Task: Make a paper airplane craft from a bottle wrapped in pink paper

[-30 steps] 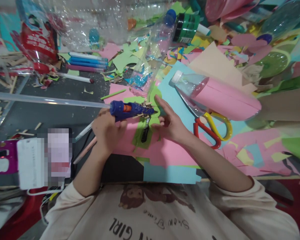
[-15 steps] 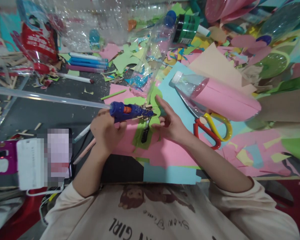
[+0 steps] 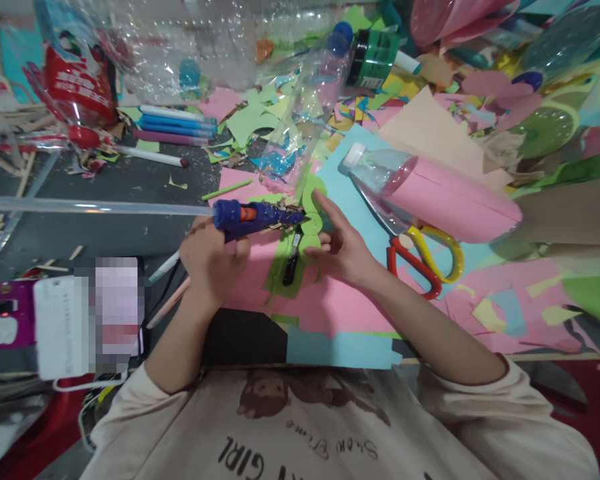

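Observation:
My left hand (image 3: 214, 257) is wrapped round the handle of a blue glue gun (image 3: 235, 220). From its back a long clear glue stick (image 3: 105, 207) reaches out to the left. The nozzle, crusted with wood-like bits, points right at a green paper cutout (image 3: 311, 223) with rounded lobes. My right hand (image 3: 345, 243) holds that cutout by its right edge between thumb and fingers. Just below the nozzle, a black utility knife (image 3: 292, 260) lies on green paper over a pink sheet (image 3: 340, 310).
Right of my hands lie scissors (image 3: 425, 263) with red and yellow handles and a clear bottle wrapped in pink paper (image 3: 460, 197). Markers (image 3: 177, 123), paper scraps and a red-labelled bottle (image 3: 80, 87) crowd the back. A phone (image 3: 117, 307) lies at the left.
The glue gun has drawn back slightly to the left and up with my left hand, its nozzle moving off the middle of the green cutout. My right hand stays almost still.

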{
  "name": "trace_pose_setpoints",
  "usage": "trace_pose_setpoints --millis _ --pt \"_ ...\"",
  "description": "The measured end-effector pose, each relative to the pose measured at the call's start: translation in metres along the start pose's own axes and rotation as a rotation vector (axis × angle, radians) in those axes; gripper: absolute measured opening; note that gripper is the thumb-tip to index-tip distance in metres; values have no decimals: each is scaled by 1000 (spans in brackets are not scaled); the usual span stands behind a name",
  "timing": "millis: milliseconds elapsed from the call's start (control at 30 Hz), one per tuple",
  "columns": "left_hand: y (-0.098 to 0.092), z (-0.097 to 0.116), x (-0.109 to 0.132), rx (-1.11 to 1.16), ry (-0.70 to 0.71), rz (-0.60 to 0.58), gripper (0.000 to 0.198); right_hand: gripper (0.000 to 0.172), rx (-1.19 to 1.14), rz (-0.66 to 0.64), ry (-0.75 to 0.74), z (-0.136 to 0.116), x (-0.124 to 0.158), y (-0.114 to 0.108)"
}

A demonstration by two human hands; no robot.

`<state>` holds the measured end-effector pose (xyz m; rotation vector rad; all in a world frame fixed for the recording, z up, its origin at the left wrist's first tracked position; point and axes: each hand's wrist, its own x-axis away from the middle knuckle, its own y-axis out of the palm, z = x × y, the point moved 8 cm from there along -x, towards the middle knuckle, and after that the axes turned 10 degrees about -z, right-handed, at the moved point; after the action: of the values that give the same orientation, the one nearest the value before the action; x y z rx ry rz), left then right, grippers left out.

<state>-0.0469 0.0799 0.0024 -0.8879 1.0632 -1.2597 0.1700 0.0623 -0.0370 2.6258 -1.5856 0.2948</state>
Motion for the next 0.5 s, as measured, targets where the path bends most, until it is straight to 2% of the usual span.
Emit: trace_pose_setpoints --millis 100,167,233,300,333,367,400,433,500 --pt "1 -5 -3 25 -23 20 30 84 -44 -3 -12 -3 1 0" --pt "-5 -13 -9 45 -50 55 31 85 -70 8 -21 -4 1 -1" --pt "-21 -24 -16 56 -82 137 37 85 -81 27 -23 -5 2 -2" --pt "-46 -35 -21 65 -103 255 57 86 -84 43 -27 -4 2 -3" --pt "-57 -41 -24 89 -105 265 70 85 -87 49 -33 -4 1 -4" --pt "-65 -48 -26 118 -121 250 77 85 -91 48 -40 -4 1 -4" --pt "-70 -56 -28 148 -164 202 73 85 -95 46 -45 -4 1 -4" --pt "-69 -65 -30 184 -213 95 62 85 -100 42 -46 -4 1 -4" --pt "-69 -80 -28 217 -307 -5 46 85 -102 35 -37 -4 1 -3"
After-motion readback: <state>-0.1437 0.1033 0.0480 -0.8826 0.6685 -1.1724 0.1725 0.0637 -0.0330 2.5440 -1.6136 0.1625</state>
